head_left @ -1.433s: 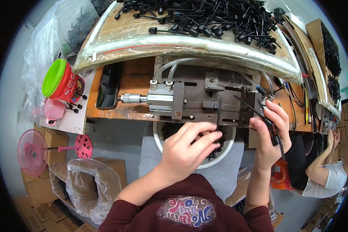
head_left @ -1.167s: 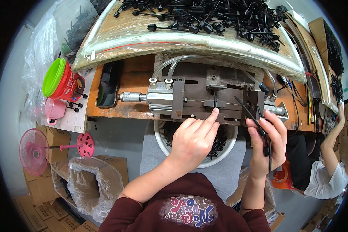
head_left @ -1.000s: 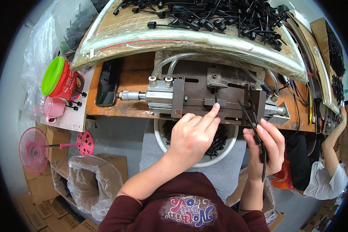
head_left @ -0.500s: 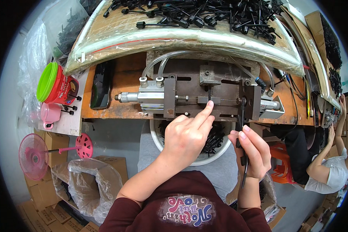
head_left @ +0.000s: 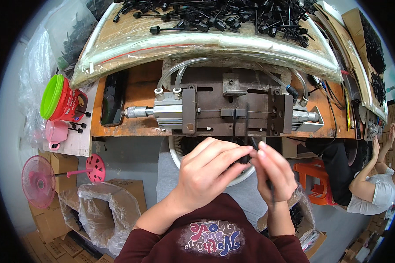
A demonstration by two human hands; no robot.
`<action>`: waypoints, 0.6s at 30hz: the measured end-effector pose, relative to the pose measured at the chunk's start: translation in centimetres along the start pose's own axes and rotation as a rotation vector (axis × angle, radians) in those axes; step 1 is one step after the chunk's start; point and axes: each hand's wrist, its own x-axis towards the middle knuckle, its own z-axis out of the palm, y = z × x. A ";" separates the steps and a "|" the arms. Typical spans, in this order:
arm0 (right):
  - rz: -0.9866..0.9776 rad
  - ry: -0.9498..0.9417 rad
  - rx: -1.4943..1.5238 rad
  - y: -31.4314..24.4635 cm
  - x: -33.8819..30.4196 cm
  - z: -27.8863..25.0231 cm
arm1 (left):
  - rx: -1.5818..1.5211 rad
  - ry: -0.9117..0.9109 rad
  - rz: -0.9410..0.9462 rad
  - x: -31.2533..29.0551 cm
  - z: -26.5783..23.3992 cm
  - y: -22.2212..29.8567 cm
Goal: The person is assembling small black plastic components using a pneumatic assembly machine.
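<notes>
In front of me a small clamping fixture (head_left: 239,98) with a pneumatic cylinder at each side stands on the bench. At its middle block (head_left: 233,113) a thin black stem hangs toward me. My left hand (head_left: 213,168) is closed below the fixture, its thumb and fingertips pinching a black thin-stemmed plastic part (head_left: 246,131), blurred by motion. Close beside it, nearly touching, my right hand (head_left: 276,173) is closed round another black thin-stemmed plastic part (head_left: 273,190), whose ends stick out above and below the fingers. A white basket (head_left: 174,153) of black parts sits on my lap, partly hidden by my hands.
Heaped black parts (head_left: 215,19) lie on a plastic-wrapped tray (head_left: 162,46) behind the fixture. A dark phone (head_left: 113,101), a red-green bucket (head_left: 63,98) and a pink cup (head_left: 56,133) stand left. A co-worker (head_left: 373,193) sits at the far right near an orange stool (head_left: 314,179).
My left hand has drawn back from the fixture's middle block toward me and now pinches a black part. My right hand has moved left and inward, meeting it.
</notes>
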 end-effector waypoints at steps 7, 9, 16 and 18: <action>0.346 0.182 0.506 0.4 -1.5 -0.5 | 0.462 -0.032 0.050 -0.3 1.7 -1.6; 0.379 0.175 0.510 0.0 -1.4 -0.4 | 0.523 -0.048 0.071 -0.2 1.9 -1.9; 0.601 0.094 0.756 -0.4 -0.7 -1.4 | 0.536 -0.097 0.050 0.7 1.4 -2.2; 0.705 0.102 0.886 -0.6 -0.7 -2.0 | 0.527 -0.115 0.056 0.9 1.3 -2.0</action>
